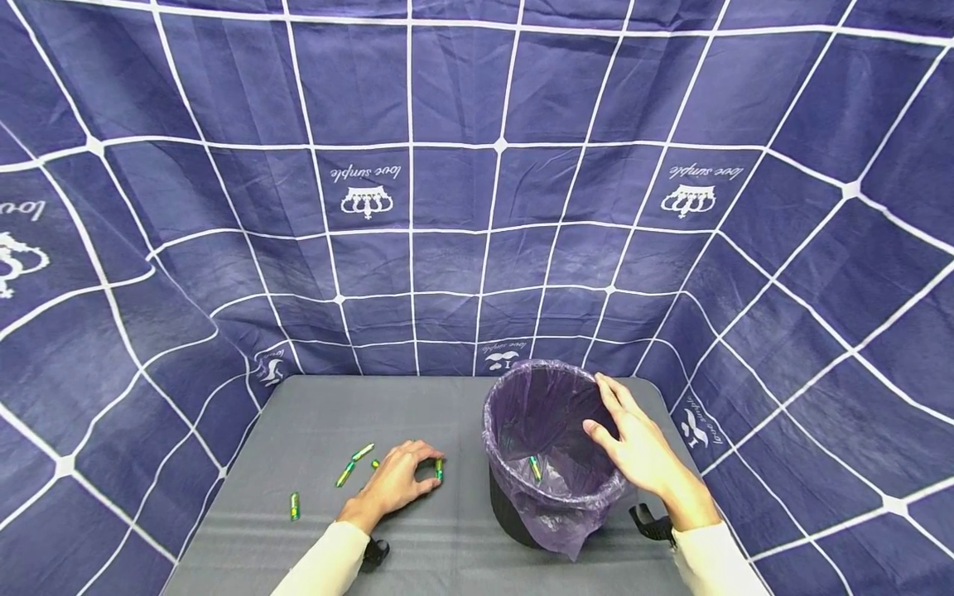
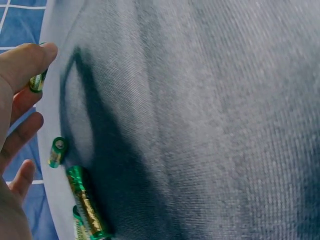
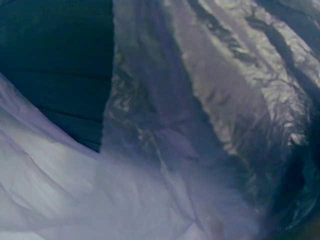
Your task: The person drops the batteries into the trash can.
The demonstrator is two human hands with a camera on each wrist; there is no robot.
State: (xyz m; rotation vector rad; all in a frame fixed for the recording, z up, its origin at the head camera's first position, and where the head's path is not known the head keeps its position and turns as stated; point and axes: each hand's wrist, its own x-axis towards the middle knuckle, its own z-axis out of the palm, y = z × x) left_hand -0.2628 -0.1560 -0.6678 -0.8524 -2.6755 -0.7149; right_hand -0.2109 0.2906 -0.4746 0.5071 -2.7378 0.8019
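My left hand [image 1: 398,478] pinches a green and gold battery [image 1: 439,470] between thumb and fingertips, low over the grey table. The left wrist view shows the held battery [image 2: 38,81] partly covered by the fingers. My right hand [image 1: 643,447] rests at the right rim of a black bin [image 1: 507,509] lined with a translucent purple bag [image 1: 555,521]. Its fingers lie fairly straight along the rim, and the thumb points over the opening. Inside the bin lies one battery [image 1: 535,468]. The bag's crumpled plastic [image 3: 175,125] fills most of the right wrist view, with the right hand mostly hidden there.
Several loose batteries lie left of my left hand, including one battery [image 1: 295,506] farther out and another [image 1: 345,473] nearer the hand. The grey table [image 1: 417,397] is enclosed at the back and sides by blue cloth [image 1: 455,190] with white lines.
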